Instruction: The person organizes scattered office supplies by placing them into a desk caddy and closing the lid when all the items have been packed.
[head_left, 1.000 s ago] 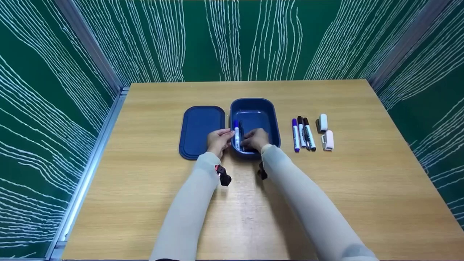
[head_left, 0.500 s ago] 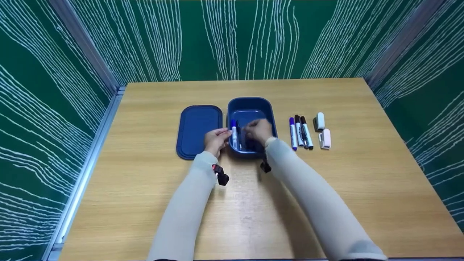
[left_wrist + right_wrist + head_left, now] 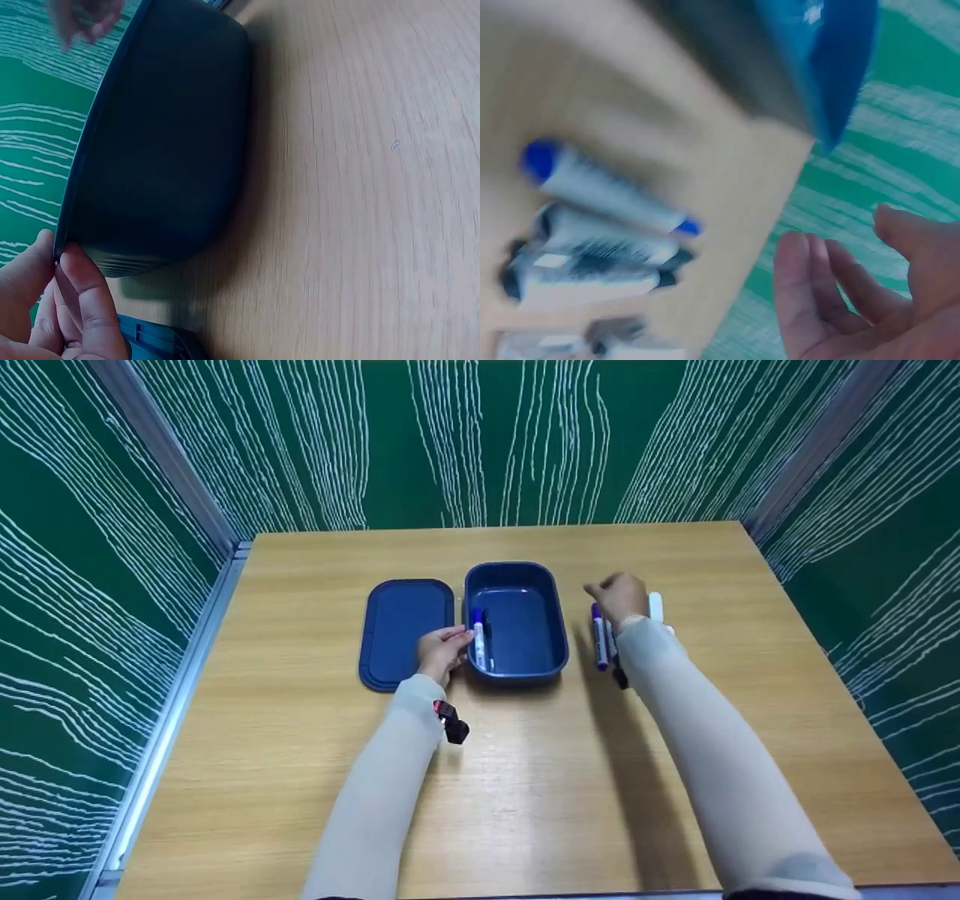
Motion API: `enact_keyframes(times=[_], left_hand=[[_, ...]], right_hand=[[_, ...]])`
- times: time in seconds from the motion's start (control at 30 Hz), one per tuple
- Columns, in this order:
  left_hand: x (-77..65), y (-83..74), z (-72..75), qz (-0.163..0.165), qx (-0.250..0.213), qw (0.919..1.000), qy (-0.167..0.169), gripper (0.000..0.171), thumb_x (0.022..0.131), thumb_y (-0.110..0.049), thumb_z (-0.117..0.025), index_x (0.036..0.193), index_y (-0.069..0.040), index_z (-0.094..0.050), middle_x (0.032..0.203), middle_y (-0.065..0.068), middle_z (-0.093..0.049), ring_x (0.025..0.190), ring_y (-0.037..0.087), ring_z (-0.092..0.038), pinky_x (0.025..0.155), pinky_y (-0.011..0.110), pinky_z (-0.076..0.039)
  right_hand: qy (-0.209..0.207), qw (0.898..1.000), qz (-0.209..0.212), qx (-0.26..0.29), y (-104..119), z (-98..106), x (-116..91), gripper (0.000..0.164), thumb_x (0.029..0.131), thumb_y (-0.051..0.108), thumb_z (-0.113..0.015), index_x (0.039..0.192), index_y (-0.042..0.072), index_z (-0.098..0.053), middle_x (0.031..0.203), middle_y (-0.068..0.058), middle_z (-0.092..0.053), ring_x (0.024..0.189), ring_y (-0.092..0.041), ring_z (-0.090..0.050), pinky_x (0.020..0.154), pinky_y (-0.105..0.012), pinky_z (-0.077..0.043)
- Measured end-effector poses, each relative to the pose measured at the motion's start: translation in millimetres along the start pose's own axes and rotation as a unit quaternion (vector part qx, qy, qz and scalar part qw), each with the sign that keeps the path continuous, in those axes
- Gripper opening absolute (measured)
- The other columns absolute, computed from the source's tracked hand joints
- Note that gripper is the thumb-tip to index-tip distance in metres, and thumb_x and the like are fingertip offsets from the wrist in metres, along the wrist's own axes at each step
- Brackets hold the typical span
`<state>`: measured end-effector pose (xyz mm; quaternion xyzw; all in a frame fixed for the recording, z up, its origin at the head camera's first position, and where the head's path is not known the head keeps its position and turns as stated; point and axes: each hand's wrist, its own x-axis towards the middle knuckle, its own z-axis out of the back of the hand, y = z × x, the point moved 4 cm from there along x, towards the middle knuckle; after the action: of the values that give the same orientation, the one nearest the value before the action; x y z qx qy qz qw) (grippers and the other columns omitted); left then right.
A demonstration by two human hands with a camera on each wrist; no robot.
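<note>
A dark blue plastic box [image 3: 529, 622] stands uncovered at mid-table. My left hand [image 3: 442, 652] pinches its left rim between thumb and finger, as the left wrist view shows. Inside, along the left wall, lie a blue-capped marker [image 3: 479, 639] and a dark, slim pen [image 3: 488, 631]. My right hand [image 3: 621, 598] is above the items to the right of the box, holding nothing; in the right wrist view its thumb and fingers are apart. Near it lie a blue-capped marker [image 3: 600, 187] and black-capped markers [image 3: 592, 281], which my hand and sleeve partly cover in the head view.
The box's blue lid [image 3: 394, 622] lies flat on the table left of the box. Past the markers are a small white object [image 3: 655, 606] and a pink one [image 3: 670, 629], mostly hidden behind the sleeve. A green, white-streaked wall [image 3: 555, 442] borders the table.
My right hand has left the inside of the box and moved right, over the loose markers. The left hand stays on the box rim. Pens inside the box lie as before.
</note>
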<state>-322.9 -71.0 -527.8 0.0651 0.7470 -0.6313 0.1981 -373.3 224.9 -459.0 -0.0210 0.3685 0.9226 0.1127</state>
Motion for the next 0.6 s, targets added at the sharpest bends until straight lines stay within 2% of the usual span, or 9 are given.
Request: enact_keyframes(times=[0.07,0.17,0.23,0.3,0.4,0.6], left_hand=[[0.7,0.5,0.2,-0.001,-0.001,1.0,0.0,0.032,0.088,-0.002,-0.073,0.119,0.004,-0.067,0.103,0.011,-0.072,0.071,0.011,-0.06,0.054,0.016,-0.05],[0.8,0.7,0.3,-0.003,-0.005,1.0,-0.001,0.032,0.087,-0.002,-0.073,0.118,0.005,-0.067,0.099,0.01,-0.071,0.07,0.011,-0.06,0.053,0.016,-0.05],[0.7,0.8,0.3,-0.004,-0.007,1.0,-0.002,0.033,0.087,-0.002,-0.073,0.118,0.006,-0.067,0.097,0.009,-0.07,0.067,0.011,-0.059,0.052,0.016,-0.049],[0.5,0.6,0.2,-0.006,-0.007,0.9999,-0.004,0.033,0.087,-0.002,-0.073,0.118,0.006,-0.067,0.094,0.007,-0.07,0.064,0.009,-0.058,0.052,0.016,-0.049],[-0.2,0.3,-0.1,-0.008,-0.006,0.9999,-0.004,0.033,0.087,-0.002,-0.073,0.118,0.006,-0.067,0.093,0.006,-0.07,0.062,0.008,-0.057,0.051,0.016,-0.049],[-0.6,1.6,-0.4,-0.008,-0.005,0.9999,-0.004,0.032,0.087,-0.002,-0.073,0.118,0.005,-0.068,0.1,0.01,-0.072,0.065,0.009,-0.058,0.052,0.015,-0.049]], right_hand=[[0.007,1.0,-0.017,-0.02,-15.4,-0.2,0.6,0.04,0.097,0.03,-0.061,0.117,-0.004,-0.065,0.116,-0.021,-0.066,0.094,-0.028,-0.062,0.084,-0.041,-0.054],[0.008,0.999,-0.031,-0.043,-32.9,-5.2,1.5,0.032,0.094,0.028,-0.067,0.097,-0.004,-0.07,0.087,-0.014,-0.071,0.067,-0.018,-0.058,0.063,-0.032,-0.052],[0.01,0.998,-0.035,-0.053,-40.2,-9.7,2.4,0.03,0.092,0.027,-0.07,0.081,-0.001,-0.068,0.066,-0.006,-0.064,0.054,-0.013,-0.05,0.052,-0.028,-0.045],[0.015,0.997,-0.041,-0.06,-44.5,-13.8,2.6,0.03,0.091,0.027,-0.072,0.075,0.003,-0.065,0.057,0.002,-0.054,0.05,-0.01,-0.045,0.049,-0.027,-0.042],[0.013,0.996,-0.034,-0.077,-45.5,-17.7,1.4,0.028,0.089,0.025,-0.074,0.075,0.001,-0.066,0.058,0.0,-0.055,0.053,-0.013,-0.049,0.055,-0.03,-0.046],[0.004,0.994,-0.022,-0.105,-46.9,-27.2,-0.3,0.026,0.087,0.021,-0.076,0.086,-0.004,-0.071,0.082,-0.016,-0.071,0.07,-0.023,-0.061,0.075,-0.04,-0.055]])
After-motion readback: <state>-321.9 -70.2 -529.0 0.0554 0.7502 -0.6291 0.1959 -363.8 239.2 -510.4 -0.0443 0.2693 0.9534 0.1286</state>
